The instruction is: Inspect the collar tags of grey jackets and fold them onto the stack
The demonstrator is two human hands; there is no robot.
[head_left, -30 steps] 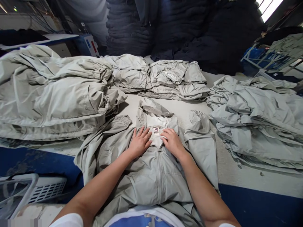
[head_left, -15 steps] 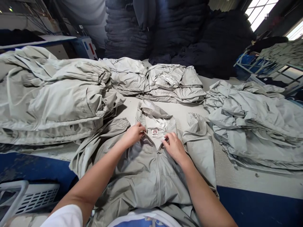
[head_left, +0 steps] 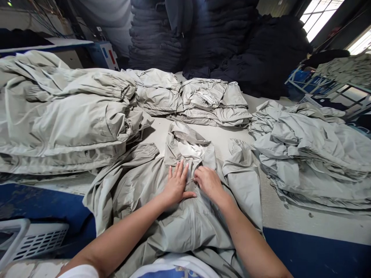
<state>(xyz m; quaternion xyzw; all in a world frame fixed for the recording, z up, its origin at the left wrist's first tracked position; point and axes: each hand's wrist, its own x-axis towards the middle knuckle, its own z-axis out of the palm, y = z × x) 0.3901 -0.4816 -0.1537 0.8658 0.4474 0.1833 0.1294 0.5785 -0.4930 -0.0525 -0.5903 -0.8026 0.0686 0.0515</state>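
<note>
In the head view I see the grey hooded jacket (head_left: 176, 231) spread on the table (head_left: 158, 131), left hand (head_left: 177, 186) splayed flat on it, right hand (head_left: 209, 183) curled near the zip (head_left: 193, 222); whether pinching, I can't tell. Probably light, limp, slippery: I'd grip beside the zip.

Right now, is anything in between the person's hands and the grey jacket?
No, nothing visible. The left hand lies flat on the jacket, and the right hand is at its front, fingers bent. The left pile, right pile and far pile are around the jacket, not under the hands.
</note>
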